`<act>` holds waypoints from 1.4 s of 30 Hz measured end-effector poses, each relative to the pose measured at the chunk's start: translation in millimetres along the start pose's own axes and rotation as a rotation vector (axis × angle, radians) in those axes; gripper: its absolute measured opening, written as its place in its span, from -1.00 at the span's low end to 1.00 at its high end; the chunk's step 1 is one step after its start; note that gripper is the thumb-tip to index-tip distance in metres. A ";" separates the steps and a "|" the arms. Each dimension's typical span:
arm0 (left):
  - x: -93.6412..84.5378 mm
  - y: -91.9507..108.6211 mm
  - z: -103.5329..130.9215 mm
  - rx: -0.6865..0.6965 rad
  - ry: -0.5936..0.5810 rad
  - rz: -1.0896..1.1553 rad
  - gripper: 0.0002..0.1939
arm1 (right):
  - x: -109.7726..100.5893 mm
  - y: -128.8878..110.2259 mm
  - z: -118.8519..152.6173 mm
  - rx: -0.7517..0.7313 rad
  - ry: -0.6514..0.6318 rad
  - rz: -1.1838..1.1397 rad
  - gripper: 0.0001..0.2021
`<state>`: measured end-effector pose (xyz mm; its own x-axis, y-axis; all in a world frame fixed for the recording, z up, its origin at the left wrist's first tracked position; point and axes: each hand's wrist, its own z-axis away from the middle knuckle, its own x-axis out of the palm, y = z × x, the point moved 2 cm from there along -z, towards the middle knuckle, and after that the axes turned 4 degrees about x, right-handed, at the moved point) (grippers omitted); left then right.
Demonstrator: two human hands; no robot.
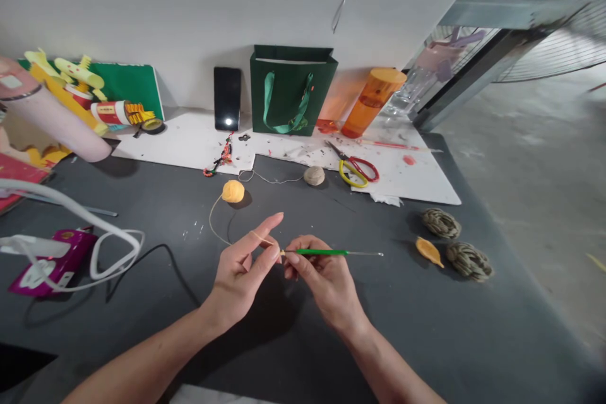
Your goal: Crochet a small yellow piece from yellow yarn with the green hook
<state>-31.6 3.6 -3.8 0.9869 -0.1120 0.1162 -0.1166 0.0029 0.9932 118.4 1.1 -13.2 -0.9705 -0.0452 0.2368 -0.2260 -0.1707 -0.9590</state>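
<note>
My right hand (315, 265) pinches a green-handled crochet hook (326, 252), its spare metal end pointing right. Thumb and fingers of my left hand (250, 262) close on a tiny piece of yellow crochet (282, 254), where the hook's working tip meets it. Yellow yarn passes over my raised left index finger and trails back to a small yellow yarn ball (233, 191) beyond that hand. A beige yarn ball (314, 175) rests farther back with a loose strand. On the right lie an orange-yellow crocheted leaf-shaped piece (429, 252) and two grey-green crocheted pieces (468, 261).
Red-and-yellow scissors (360, 170) lie on a white board (416, 177). Behind stand a phone (227, 98), a dark green gift bag (291, 91) and an orange bottle (372, 104). At left are a purple box (54, 262), a white cable (137, 246) and a pink tumbler (61, 113).
</note>
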 end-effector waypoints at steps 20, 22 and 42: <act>1.9 -8.0 -4.4 -0.042 -0.043 0.294 -0.50 | -5.8 -0.1 3.9 -0.258 -0.035 -0.052 -0.93; 2.1 -8.0 -4.7 -0.052 -0.044 0.291 -0.49 | -6.7 -0.9 4.9 -0.270 -0.002 -0.021 -0.93; 5.1 -4.6 -5.2 -0.115 -0.025 0.332 -0.81 | -9.9 2.9 7.0 -0.299 0.055 0.008 -0.94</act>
<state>-25.5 8.1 -7.7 0.8940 -0.1105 0.4343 -0.4160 0.1552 0.8960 127.9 -5.8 -17.3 -0.9736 0.0097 0.2280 -0.2250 0.1272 -0.9660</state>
